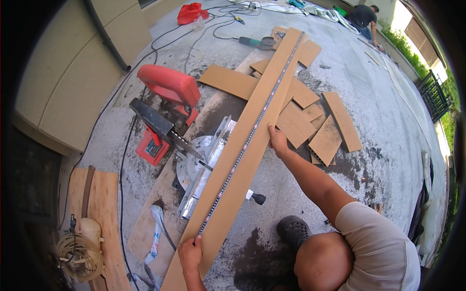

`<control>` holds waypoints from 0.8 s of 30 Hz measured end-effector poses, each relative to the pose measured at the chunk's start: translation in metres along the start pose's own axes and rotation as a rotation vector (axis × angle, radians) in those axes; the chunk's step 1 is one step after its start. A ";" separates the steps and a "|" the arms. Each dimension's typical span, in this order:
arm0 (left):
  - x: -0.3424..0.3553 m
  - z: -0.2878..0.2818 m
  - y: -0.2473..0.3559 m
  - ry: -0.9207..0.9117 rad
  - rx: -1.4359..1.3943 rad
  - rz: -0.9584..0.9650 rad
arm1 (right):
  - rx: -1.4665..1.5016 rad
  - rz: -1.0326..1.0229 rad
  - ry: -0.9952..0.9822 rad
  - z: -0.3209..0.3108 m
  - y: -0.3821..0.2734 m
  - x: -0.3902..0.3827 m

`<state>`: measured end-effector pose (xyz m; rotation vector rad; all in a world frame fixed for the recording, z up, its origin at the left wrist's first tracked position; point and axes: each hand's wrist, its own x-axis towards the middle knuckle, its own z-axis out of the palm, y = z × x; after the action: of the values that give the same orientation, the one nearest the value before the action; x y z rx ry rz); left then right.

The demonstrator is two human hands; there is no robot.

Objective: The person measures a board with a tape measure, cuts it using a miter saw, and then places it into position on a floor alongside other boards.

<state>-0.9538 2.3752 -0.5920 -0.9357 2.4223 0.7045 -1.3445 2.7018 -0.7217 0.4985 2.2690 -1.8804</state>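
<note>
A long tan plank [262, 114] runs from the lower left to the far centre, resting across the miter saw's silver base [213, 160]. Along its top face stretches a measuring tape [246, 145], pulled straight. My left hand [190, 253] is closed at the plank's near left edge, its thumb on the tape's near end; the fingers underneath are hidden. My right hand [278, 140] grips the plank's right edge about midway, thumb on top. The saw's red handle and body [170, 85] stand to the left of the plank.
Cut plank pieces [295, 123] lie piled beyond my right hand. A green angle grinder [257, 42], black cables [160, 46] and a red bag [191, 13] are farther off. A hose coil [80, 257] sits on boards at left. Another person [363, 20] crouches at far right.
</note>
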 end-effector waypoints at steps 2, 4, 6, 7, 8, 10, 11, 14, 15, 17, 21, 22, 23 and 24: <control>-0.001 0.000 0.001 0.004 0.007 0.006 | 0.031 -0.004 0.004 0.000 0.002 0.000; -0.001 -0.001 0.002 0.009 0.015 0.011 | 0.063 -0.009 0.007 0.003 0.003 -0.001; -0.002 -0.003 0.003 0.004 0.014 0.005 | 0.166 0.017 0.044 0.009 0.004 -0.004; -0.002 -0.004 0.005 0.004 0.015 0.009 | 0.167 0.015 0.048 0.007 0.007 -0.001; -0.002 -0.004 0.008 0.005 0.011 0.013 | 0.115 0.002 0.072 0.006 0.009 0.003; -0.001 -0.004 0.007 0.009 0.010 0.014 | 0.065 -0.009 0.093 0.006 0.011 0.005; 0.000 -0.003 0.004 0.013 0.011 0.010 | 0.013 -0.008 0.098 0.007 0.010 0.003; 0.001 -0.001 0.001 0.017 0.006 0.012 | -0.056 -0.021 0.114 0.008 0.008 0.002; 0.002 -0.001 0.001 0.017 0.002 0.015 | -0.074 -0.034 0.123 0.007 0.008 0.002; 0.003 0.001 -0.003 0.027 0.000 0.014 | -0.050 -0.018 0.120 0.011 0.005 -0.002; 0.003 0.001 -0.003 0.050 0.000 0.015 | 0.177 -0.031 0.319 0.034 0.002 -0.013; 0.003 0.002 -0.003 0.050 0.001 0.019 | 0.177 -0.032 0.323 0.038 0.003 -0.010; 0.004 0.004 -0.004 0.055 -0.002 0.028 | 0.240 -0.032 0.394 0.043 0.004 -0.006; 0.005 0.004 -0.003 0.059 -0.004 0.037 | 0.303 -0.031 0.466 0.043 0.005 -0.002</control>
<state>-0.9540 2.3733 -0.5991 -0.9287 2.4965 0.7044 -1.3447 2.6604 -0.7338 1.0472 2.2538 -2.3394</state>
